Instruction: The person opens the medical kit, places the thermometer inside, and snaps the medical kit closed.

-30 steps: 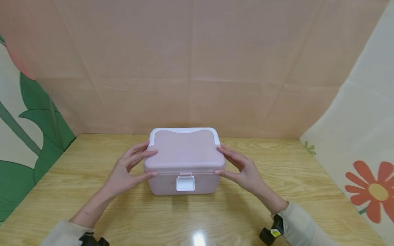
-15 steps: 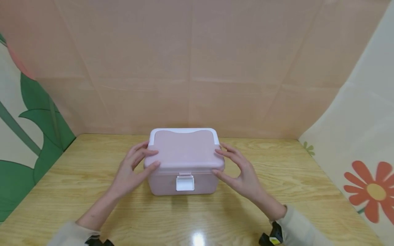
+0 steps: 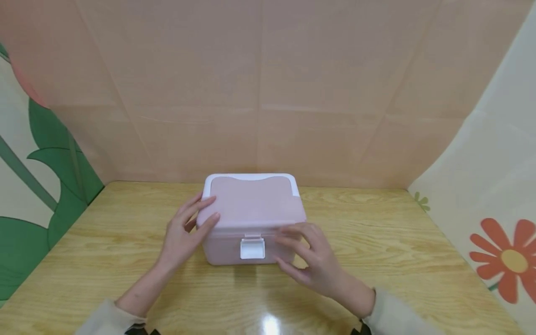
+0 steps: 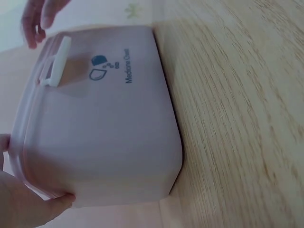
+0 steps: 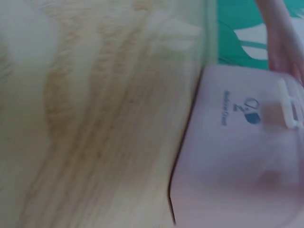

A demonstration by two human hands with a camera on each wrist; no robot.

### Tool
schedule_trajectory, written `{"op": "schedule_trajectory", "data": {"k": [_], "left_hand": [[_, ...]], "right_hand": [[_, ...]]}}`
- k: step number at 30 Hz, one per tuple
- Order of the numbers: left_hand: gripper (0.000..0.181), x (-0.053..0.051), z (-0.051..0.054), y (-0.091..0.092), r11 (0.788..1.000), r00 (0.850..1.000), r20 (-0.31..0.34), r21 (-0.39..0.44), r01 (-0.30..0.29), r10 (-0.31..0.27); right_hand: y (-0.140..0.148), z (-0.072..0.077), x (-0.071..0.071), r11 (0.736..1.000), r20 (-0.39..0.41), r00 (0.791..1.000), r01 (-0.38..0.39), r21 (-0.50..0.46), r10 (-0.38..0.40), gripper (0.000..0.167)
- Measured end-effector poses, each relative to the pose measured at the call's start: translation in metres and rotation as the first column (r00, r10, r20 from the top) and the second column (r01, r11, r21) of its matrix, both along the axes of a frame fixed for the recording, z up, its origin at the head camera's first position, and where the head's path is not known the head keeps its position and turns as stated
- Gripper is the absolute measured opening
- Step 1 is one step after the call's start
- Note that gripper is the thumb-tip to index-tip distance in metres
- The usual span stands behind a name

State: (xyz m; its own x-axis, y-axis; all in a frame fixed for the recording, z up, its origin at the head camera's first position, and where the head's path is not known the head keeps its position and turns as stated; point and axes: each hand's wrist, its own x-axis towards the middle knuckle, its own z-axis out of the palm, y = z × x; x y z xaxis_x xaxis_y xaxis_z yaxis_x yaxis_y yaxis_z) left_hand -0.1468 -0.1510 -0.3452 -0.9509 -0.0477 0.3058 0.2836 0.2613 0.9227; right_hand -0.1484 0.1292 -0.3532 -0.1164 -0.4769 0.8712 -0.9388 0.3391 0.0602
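Note:
A pink medicine chest [image 3: 251, 204] with a white-trimmed lid sits closed on the table. Its white front latch [image 3: 252, 249] sticks out from the front wall. My left hand [image 3: 180, 235] rests on the lid's left edge, with thumb and a finger on top; in the left wrist view another fingertip touches the side wall. My right hand [image 3: 316, 260] is at the front right corner, to the right of the latch, its fingers loosely bent and holding nothing. Whether those fingers touch the chest I cannot tell. The printed words "Medicine Chest" [image 4: 127, 66] show on the front wall.
The wooden table [image 3: 398, 242] runs out to both sides of the chest. A plain tan cloth [image 3: 259, 93] hangs behind it. Printed sheets with green leaves [image 3: 63, 172] and a red flower [image 3: 514, 261] stand at the left and right.
My right hand has left the lid's right edge and moved left and down in front of the chest, towards the latch. My left hand has shifted slightly on the lid. The chest stays put.

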Motion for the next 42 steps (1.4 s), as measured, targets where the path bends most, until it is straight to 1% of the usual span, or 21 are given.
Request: {"op": "schedule_trajectory", "data": {"k": [3,5,9,13,16,21,28,33,39,42], "left_hand": [[0.043,0.001,0.001,0.002,1.0,1.0,0.018,0.013,-0.014,0.014],[0.044,0.002,0.001,0.003,1.0,0.999,0.029,0.015,-0.023,0.023],[0.044,0.001,0.001,0.003,0.999,0.999,0.042,0.01,-0.034,0.033],[0.045,0.001,0.0,0.004,0.999,0.998,0.054,0.015,-0.038,0.037],[0.045,0.001,0.0,0.005,0.999,0.997,0.065,0.024,-0.044,0.043],[0.045,0.001,-0.001,0.006,0.998,0.997,0.066,0.03,-0.053,0.051],[0.045,0.0,-0.001,0.005,0.998,0.997,0.073,0.043,-0.04,0.037],[0.045,0.001,0.0,0.005,0.999,0.997,0.078,0.044,-0.031,0.028],[0.045,0.0,0.001,0.003,0.999,0.997,0.078,0.043,-0.025,0.021],[0.045,0.0,0.0,0.002,0.999,0.997,0.076,0.038,-0.019,0.016]], "right_hand": [[-0.005,-0.004,0.003,0.997,-0.051,0.999,0.016,0.07,-0.012,0.027],[-0.008,-0.007,0.003,0.995,-0.062,0.998,0.009,0.1,-0.003,0.026],[-0.012,-0.015,0.001,0.99,-0.045,0.999,-0.02,0.14,0.027,0.025],[-0.013,-0.02,0.001,0.985,-0.018,0.999,-0.027,0.17,0.03,0.03],[-0.013,-0.023,0.001,0.984,-0.004,1.0,-0.029,0.177,0.03,0.028],[-0.015,-0.027,-0.001,0.985,0.02,0.999,-0.04,0.166,0.037,0.017],[-0.016,-0.031,0.0,0.991,0.084,0.996,-0.042,0.125,0.031,0.02],[-0.019,-0.029,0.002,0.996,0.088,0.995,-0.046,0.083,0.038,0.017],[-0.023,-0.022,0.005,0.999,0.129,0.991,-0.047,0.02,0.044,0.018],[-0.026,-0.02,0.006,0.999,0.142,0.989,-0.031,-0.01,0.032,0.019]]}}
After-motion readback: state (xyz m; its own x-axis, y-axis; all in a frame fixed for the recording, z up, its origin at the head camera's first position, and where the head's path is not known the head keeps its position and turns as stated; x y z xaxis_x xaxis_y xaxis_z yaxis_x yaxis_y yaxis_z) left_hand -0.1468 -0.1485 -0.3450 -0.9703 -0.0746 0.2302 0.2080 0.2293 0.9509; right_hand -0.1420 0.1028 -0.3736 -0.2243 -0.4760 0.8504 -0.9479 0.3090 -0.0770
